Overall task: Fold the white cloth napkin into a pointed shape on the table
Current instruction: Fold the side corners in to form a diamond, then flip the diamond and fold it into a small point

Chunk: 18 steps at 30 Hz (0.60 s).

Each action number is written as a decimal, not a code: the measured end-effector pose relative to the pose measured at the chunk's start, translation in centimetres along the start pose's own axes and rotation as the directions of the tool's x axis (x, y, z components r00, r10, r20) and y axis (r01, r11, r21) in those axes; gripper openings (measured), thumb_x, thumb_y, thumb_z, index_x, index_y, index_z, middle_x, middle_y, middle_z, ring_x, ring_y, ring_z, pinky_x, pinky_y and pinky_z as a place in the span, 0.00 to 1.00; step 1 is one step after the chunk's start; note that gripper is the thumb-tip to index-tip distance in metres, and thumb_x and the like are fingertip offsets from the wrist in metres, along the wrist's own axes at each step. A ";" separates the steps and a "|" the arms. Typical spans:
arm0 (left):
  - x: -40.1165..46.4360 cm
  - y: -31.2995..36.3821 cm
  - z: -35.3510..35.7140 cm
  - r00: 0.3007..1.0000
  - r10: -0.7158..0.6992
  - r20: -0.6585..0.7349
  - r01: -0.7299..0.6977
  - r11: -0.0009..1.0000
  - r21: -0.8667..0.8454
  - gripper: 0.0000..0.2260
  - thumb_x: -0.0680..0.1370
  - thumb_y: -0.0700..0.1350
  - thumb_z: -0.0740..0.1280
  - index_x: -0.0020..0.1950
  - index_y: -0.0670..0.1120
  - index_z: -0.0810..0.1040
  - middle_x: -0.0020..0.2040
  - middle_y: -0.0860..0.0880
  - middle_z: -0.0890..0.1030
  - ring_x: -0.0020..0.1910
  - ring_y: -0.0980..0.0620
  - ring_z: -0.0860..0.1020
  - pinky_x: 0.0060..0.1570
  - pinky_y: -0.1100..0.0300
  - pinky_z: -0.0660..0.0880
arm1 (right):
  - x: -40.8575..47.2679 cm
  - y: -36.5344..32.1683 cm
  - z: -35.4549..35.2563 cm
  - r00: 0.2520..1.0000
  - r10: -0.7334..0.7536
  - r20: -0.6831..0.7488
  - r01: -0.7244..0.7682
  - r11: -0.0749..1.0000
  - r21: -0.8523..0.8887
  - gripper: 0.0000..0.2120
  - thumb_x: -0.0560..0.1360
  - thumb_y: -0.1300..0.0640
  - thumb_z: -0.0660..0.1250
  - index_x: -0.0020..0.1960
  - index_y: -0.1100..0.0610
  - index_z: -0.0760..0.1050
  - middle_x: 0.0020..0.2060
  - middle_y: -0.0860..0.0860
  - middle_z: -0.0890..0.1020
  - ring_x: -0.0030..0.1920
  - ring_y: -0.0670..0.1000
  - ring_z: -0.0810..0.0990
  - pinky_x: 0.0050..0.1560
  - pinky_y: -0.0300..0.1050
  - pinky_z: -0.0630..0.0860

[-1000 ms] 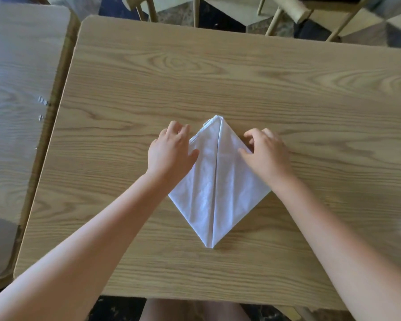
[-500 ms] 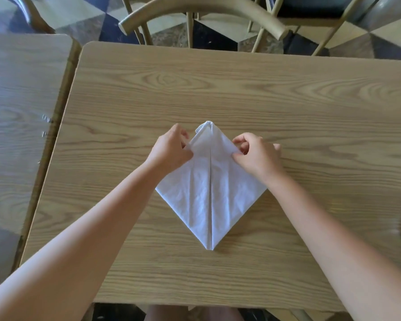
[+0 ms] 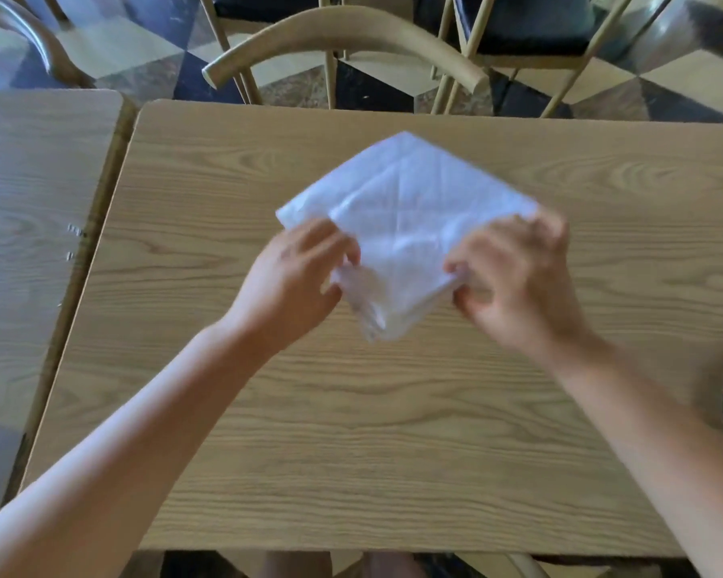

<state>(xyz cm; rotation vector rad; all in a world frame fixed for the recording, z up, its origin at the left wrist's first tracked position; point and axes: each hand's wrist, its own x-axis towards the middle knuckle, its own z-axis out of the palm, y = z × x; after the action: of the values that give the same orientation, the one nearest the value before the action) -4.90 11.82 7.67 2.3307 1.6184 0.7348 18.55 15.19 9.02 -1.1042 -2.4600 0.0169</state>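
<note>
**White Napkin Held in a Diamond Above the Oak-Grain Table**

While both bare forearms reach in from the near edge, the white cloth napkin [image 3: 410, 214] sits between the two hands over the middle of the table [image 3: 351, 431], folded into a rough diamond with one point aimed away from the person and a narrower, layered point aimed back toward them. The cloth is thin and creased, with fold lines crossing its upper face; its outline is smeared by blur, so whether its far part touches the tabletop cannot be told. The left hand [image 3: 297, 281] grips the napkin's left side, fingers curled under the cloth and the thumb against its edge. The right hand [image 3: 514, 277] pinches the right side, fingers bent round the stacked layers.

The table is pale laminate printed with a wavy wood grain, its corners rounded and its edge banded in a darker strip. A second table [image 3: 30, 227] of the same finish stands just beside it on the left. Beyond the far edge, a chair [image 3: 343, 39] with a curved, light wooden back rail stands on a floor [image 3: 113, 48] of dark and cream checkered tiles.
</note>
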 end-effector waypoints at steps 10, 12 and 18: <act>-4.0 -1.8 8.0 0.939 -0.051 0.342 -0.009 0.985 0.172 0.27 0.76 0.58 0.57 0.73 0.48 0.66 0.75 0.43 0.62 0.75 0.45 0.57 0.70 0.41 0.55 | -6.7 -1.1 9.4 0.875 0.184 0.448 -0.188 0.982 -0.036 0.30 0.74 0.39 0.54 0.73 0.47 0.59 0.75 0.56 0.59 0.75 0.57 0.54 0.70 0.65 0.51; -4.0 -1.9 9.5 0.885 -0.136 0.446 0.017 0.965 0.262 0.35 0.72 0.67 0.54 0.76 0.52 0.57 0.78 0.46 0.51 0.77 0.45 0.47 0.68 0.31 0.48 | -6.5 -1.1 10.8 0.838 0.203 0.506 -0.187 0.979 -0.083 0.34 0.72 0.34 0.52 0.74 0.46 0.54 0.76 0.54 0.54 0.76 0.57 0.50 0.70 0.68 0.48; -6.9 -0.3 10.9 0.879 -0.230 0.418 0.060 0.922 0.382 0.46 0.63 0.75 0.53 0.76 0.54 0.52 0.78 0.44 0.53 0.76 0.42 0.50 0.63 0.26 0.49 | -8.6 -1.1 11.4 0.853 0.157 0.497 -0.110 0.986 -0.123 0.37 0.68 0.32 0.55 0.74 0.44 0.54 0.75 0.53 0.58 0.75 0.57 0.53 0.69 0.70 0.47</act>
<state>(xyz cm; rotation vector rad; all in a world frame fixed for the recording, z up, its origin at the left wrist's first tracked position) -1.41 6.76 -3.70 2.3255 1.7806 -0.1643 18.22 10.18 -4.39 -1.4634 -2.8554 0.2756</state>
